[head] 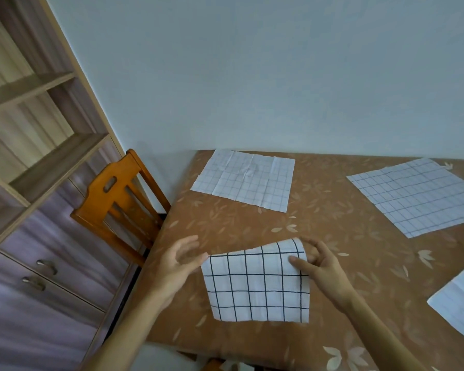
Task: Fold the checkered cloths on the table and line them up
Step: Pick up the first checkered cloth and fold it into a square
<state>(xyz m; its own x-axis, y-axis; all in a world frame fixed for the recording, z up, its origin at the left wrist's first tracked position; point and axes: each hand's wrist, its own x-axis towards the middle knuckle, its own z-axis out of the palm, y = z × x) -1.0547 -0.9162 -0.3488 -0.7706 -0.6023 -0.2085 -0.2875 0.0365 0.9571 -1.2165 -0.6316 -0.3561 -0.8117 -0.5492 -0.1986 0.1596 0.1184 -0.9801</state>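
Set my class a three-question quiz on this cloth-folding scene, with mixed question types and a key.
1. How many cloths are at least partly in view on the table?
2. True or false: the wooden chair stands at the table's right side.
3. Fill in: the raised corner of the near cloth is pinched by the ____ hand.
Key: 1. four; 2. false, it stands at the left; 3. right hand.

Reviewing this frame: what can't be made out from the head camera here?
Near-right cloth: head view, cut by the right frame edge; whether folded is unclear.
Far-right cloth: its right corner runs off the same edge.
Left hand: fingers motion-blurred; whether it grips the middle cloth's corner cannot be told.
Under the middle cloth's raised fold: hidden by the cloth itself.
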